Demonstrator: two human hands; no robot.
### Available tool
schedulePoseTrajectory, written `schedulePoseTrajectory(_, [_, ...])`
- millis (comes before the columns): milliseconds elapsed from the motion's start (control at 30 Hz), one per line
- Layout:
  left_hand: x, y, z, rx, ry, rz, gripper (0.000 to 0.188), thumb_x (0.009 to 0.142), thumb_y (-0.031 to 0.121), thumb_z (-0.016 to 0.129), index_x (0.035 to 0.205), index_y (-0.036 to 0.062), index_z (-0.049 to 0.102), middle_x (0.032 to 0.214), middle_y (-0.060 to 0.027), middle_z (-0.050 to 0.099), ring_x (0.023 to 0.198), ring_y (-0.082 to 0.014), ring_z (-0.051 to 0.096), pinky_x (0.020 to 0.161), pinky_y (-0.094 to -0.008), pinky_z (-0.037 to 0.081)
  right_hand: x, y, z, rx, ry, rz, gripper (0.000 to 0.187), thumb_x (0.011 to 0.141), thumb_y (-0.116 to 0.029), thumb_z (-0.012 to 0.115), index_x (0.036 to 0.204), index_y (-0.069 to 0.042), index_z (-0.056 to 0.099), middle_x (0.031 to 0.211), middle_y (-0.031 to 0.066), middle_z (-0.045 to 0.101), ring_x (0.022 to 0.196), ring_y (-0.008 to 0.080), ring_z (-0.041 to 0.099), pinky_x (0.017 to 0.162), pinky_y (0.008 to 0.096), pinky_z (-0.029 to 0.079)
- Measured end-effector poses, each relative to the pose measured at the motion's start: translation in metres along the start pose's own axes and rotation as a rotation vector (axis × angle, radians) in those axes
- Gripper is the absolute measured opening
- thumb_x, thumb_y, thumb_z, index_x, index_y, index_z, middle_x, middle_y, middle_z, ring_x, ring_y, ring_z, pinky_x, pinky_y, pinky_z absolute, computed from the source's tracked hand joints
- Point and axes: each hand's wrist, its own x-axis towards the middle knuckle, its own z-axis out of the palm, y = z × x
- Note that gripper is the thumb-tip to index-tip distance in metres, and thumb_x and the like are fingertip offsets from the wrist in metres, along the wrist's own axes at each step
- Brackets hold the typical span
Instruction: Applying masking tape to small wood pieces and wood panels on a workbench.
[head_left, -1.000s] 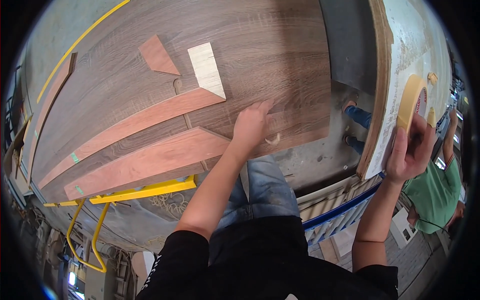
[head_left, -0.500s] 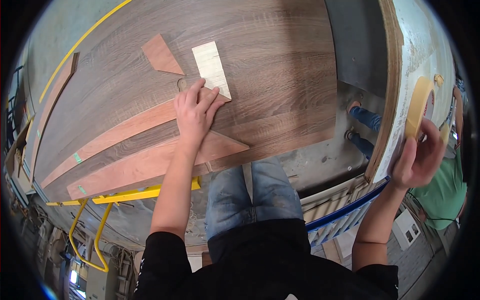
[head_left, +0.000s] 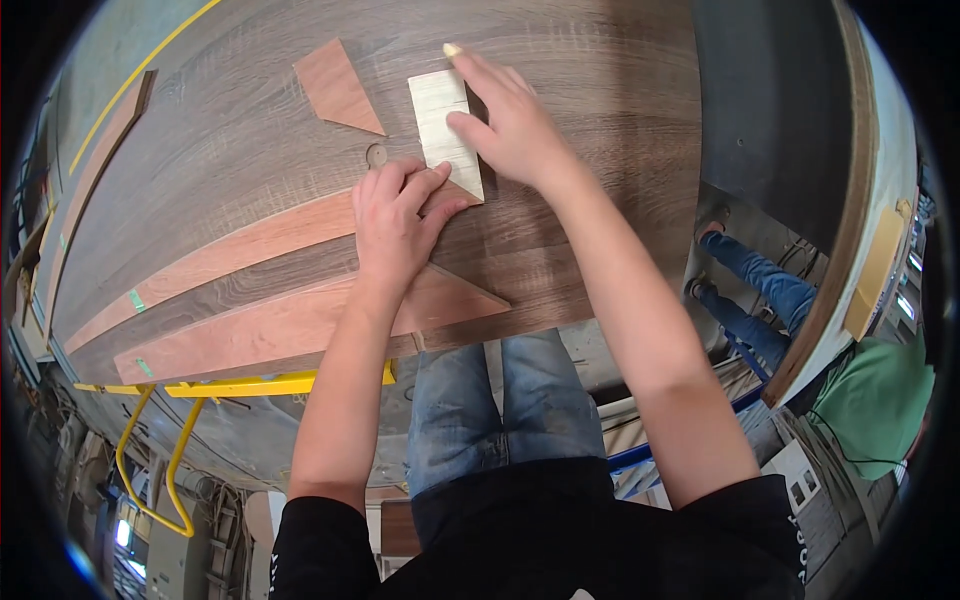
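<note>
My left hand (head_left: 392,215) is closed over the end of a long curved reddish wood strip (head_left: 255,243), its fingers bent where the strip meets a pale rectangular wood piece (head_left: 440,115). That joint is partly hidden beneath the fingers. My right hand (head_left: 512,125) reaches over the pale piece, fingers stretched and thumb apart, the thumb close to the pale face. A small yellowish bit of masking tape (head_left: 452,49) clings to a fingertip. Under my left forearm lies a second curved wood piece (head_left: 240,335) with a pointed end.
All of this lies on a wood-grain board (head_left: 590,180). Beyond the joint is a loose angled offcut (head_left: 338,88); a narrow strip (head_left: 100,190) lies far left. A masking tape roll (head_left: 875,275) rests on a white-topped surface at right. A yellow rail (head_left: 270,384) runs below.
My right hand has left the tape roll and swung left over the pale piece, with a bit of tape on a fingertip. My left hand stays on the joint.
</note>
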Motion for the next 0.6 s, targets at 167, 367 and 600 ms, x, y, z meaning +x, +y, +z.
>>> schedulePoseTrajectory(167, [-0.005, -0.007, 0.000, -0.009, 0.060, 0.042, 0.043, 0.071, 0.029, 0.085, 0.109, 0.0131, 0.074, 0.105, -0.0028, 0.065, 0.094, -0.0235, 0.060, 0.084, -0.0390, 0.043, 0.004, 0.015, 0.015, 0.013, -0.089, -0.026, 0.061, 0.088, -0.020, 0.073, 0.144, -0.009, 0.052, 0.141, 0.0162, 0.056, 0.131, 0.0341, 0.052, 0.110, 0.0408, 0.043])
schedulePoseTrajectory(367, [-0.005, -0.007, 0.004, -0.016, 0.100, 0.068, 0.046, 0.067, 0.030, 0.087, 0.108, 0.0132, 0.073, 0.107, -0.0027, 0.066, 0.096, -0.0231, 0.061, 0.085, -0.0395, 0.043, 0.001, 0.017, 0.013, 0.115, -0.089, 0.024, 0.062, 0.087, -0.020, 0.075, 0.144, -0.009, 0.052, 0.141, 0.0179, 0.054, 0.130, 0.0329, 0.053, 0.109, 0.0388, 0.044])
schedulePoseTrajectory(600, [-0.006, -0.005, 0.011, 0.052, 0.063, 0.039, 0.056, 0.061, 0.030, 0.090, 0.110, 0.0137, 0.069, 0.111, -0.0031, 0.064, 0.101, -0.0234, 0.060, 0.090, -0.0409, 0.042, 0.001, 0.016, 0.013, 0.113, -0.090, 0.017, 0.062, 0.089, -0.022, 0.074, 0.145, -0.009, 0.051, 0.143, 0.0161, 0.053, 0.131, 0.0321, 0.053, 0.109, 0.0387, 0.044])
